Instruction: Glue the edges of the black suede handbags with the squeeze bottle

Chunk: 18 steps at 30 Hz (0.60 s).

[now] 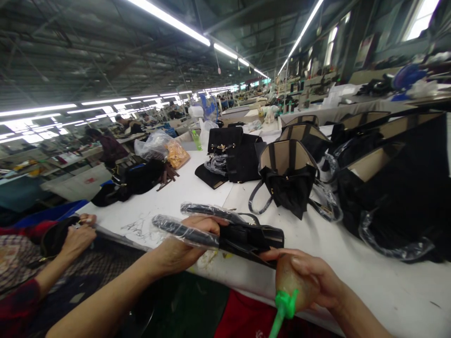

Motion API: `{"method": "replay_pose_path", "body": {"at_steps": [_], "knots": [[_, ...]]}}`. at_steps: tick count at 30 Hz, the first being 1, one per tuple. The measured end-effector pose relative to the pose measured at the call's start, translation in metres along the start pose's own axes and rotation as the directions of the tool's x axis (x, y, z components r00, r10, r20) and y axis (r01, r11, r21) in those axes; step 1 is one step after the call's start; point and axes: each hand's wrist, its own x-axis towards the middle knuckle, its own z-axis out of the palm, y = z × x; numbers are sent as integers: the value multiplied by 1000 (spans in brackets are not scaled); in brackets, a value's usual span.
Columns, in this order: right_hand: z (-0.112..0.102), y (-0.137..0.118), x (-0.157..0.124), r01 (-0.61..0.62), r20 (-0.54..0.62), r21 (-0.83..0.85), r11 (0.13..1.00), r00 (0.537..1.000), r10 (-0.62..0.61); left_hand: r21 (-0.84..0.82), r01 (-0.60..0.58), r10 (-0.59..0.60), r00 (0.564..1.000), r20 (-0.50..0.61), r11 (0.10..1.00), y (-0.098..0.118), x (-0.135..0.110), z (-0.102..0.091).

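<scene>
My left hand (pixel 186 246) is closed around a black handbag (pixel 246 239) near its handles, which are wrapped in clear plastic (pixel 169 226). The bag lies tilted on its side above the table's front edge. In my right hand (pixel 317 279) is a squeeze bottle (pixel 289 277) with yellowish contents, its green nozzle (pixel 282 310) pointing down toward me. Fingers of that same hand also touch the bag's right end. What is inside the bag is hidden.
On the white table (pixel 158 202) stand several open black bags with beige linings (pixel 289 178), to the right. A stack of black bags (pixel 232 155) lies behind. At the left, a co-worker's hands (pixel 79 234) hold a dark piece. Loose threads (pixel 139 227) lie nearby.
</scene>
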Motion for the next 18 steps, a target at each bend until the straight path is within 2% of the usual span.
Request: {"method": "replay_pose_path", "body": {"at_steps": [3, 6, 9, 11, 13, 15, 18], "knots": [[1, 3, 4, -12, -7, 33, 999, 1000, 13, -15, -14, 14, 1000, -3, 1000, -1, 3, 2], [4, 2, 3, 11, -20, 78, 997, 1000, -9, 7, -54, 55, 997, -50, 998, -1, -1, 6], [12, -5, -2, 140, -75, 153, 978, 989, -130, 94, -91, 103, 987, -125, 991, 3, -16, 15], [21, -11, -7, 226, -101, 205, 952, 973, -209, 163, -131, 153, 980, -130, 978, 9, -29, 25], [33, -16, -10, 257, -100, 253, 933, 966, -239, 207, -157, 176, 982, -75, 966, 16, -43, 37], [44, -19, -14, 273, -78, 308, 911, 962, -262, 221, -140, 137, 990, 29, 965, 27, -54, 45], [56, -16, -21, 237, -28, 395, 888, 969, -246, 190, -59, 23, 982, 188, 980, 46, -68, 39]]}}
